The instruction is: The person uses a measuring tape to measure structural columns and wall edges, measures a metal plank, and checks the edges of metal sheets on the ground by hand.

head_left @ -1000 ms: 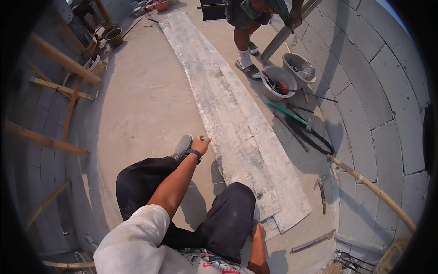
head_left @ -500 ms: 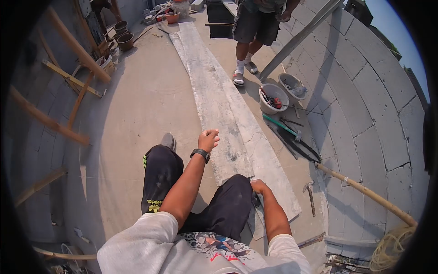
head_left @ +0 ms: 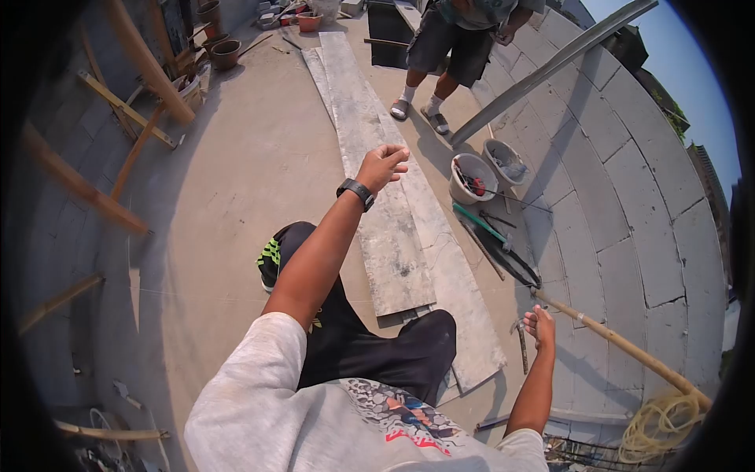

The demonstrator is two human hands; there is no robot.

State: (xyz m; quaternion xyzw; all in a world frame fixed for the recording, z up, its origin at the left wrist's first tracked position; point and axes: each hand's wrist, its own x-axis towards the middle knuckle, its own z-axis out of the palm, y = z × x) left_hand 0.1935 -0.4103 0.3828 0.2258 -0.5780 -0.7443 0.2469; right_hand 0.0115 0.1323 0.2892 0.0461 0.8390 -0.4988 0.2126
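Note:
My left hand (head_left: 383,167), with a black watch on its wrist, is raised over the long grey-stained boards (head_left: 377,236). Its fingers are pressed together; whatever may be between them is too small to make out. Out to the right, my right hand (head_left: 540,326) has its fingers stretched and apart, with nothing in it. Just beside and below it lies a hammer (head_left: 523,351) on the floor, partly near the wrist. My bent knee (head_left: 434,338) is at the near end of the boards, which lie overlapping lengthwise on the concrete.
A person in dark shorts (head_left: 444,47) stands beyond the boards. Two buckets (head_left: 472,179) with tools, a green-handled tool (head_left: 480,223) and a bamboo pole (head_left: 621,346) lie along the block wall (head_left: 629,236). Wooden props (head_left: 86,181) lean at left; a coiled hose (head_left: 661,429) sits lower right.
My right hand has left the boards' near end and swung right, opening beside the hammer. My left hand has risen farther along the boards. The other person has shifted their feet.

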